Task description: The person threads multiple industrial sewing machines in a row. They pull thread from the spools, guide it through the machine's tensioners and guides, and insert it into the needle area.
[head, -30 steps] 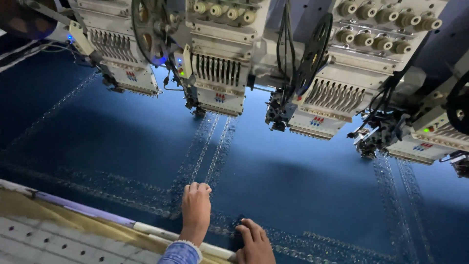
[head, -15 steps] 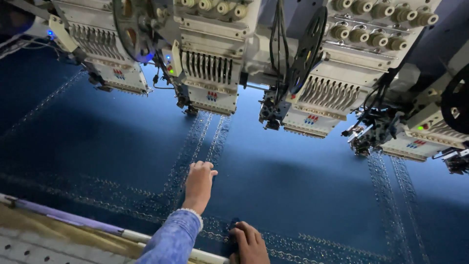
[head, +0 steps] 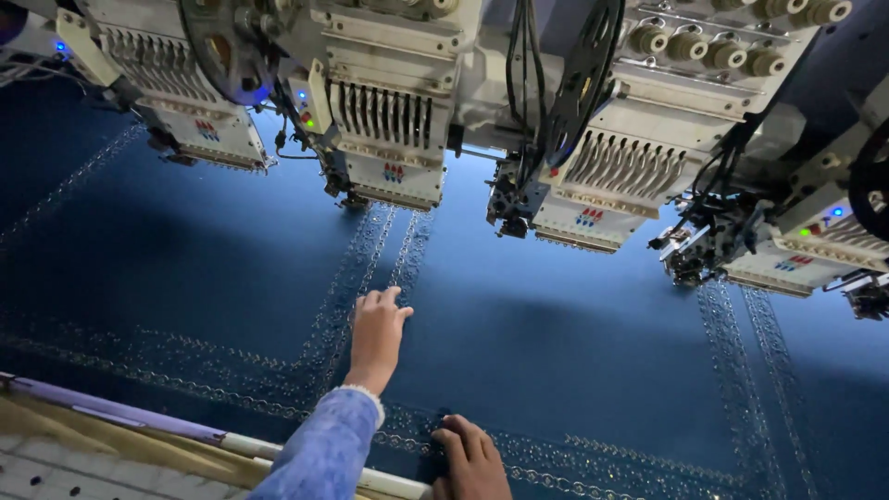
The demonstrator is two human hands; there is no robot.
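Dark blue fabric fills most of the view, stretched flat and smooth w/ a slight sheen, brighter toward the middle. Sewn into it are glittery embroidered bands: paired narrow strips running up toward the machine heads, plus long chain-like strips crossing near the bottom edge. A second pair of strips runs at right.

Above the fabric hangs a row of embroidery machine heads, boxy off-white casings w/ rows of dark vertical slots, small coloured marks on the lower plates, black cables and a dark round wheel between two heads. Cream thread knobs line the top right. Small green & blue lights glow on the heads.

Along the bottom left runs the frame edge: a pale violet strip, a white rail, a tan surface w/ small holes beyond.

Left hand, arm in a light blue knit sleeve w/ a white cuff, lies palm down on the fabric, fingers extended and slack, grasping nothing, fingertips touching the embroidered strip below the middle head.

Right hand, at the bottom edge, fingers bent and pressing down on the chain-like strip; grips nothing as far as visible, partly cut off by the frame.
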